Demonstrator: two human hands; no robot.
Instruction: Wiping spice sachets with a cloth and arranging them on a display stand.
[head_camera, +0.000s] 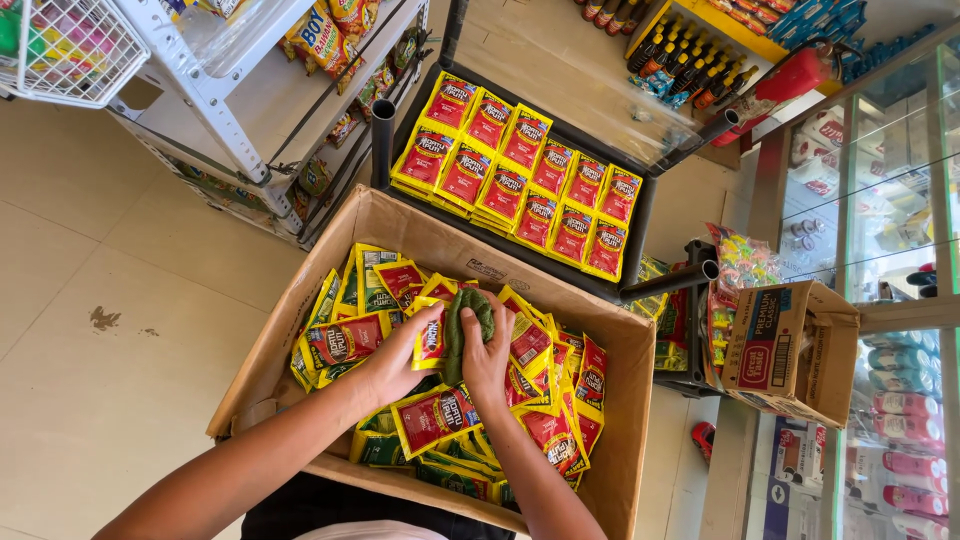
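Head view: I note my left hand clasping a yellow-red sachet over the cardboard box, while my right hand presses a green cloth against it, apparently wiping; wiped-looking sachets fill the black tray.

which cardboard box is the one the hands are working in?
The big open cardboard box at centre, full of loose red-and-yellow sachets; both hands are inside it. The smaller printed box at right stands untouched.
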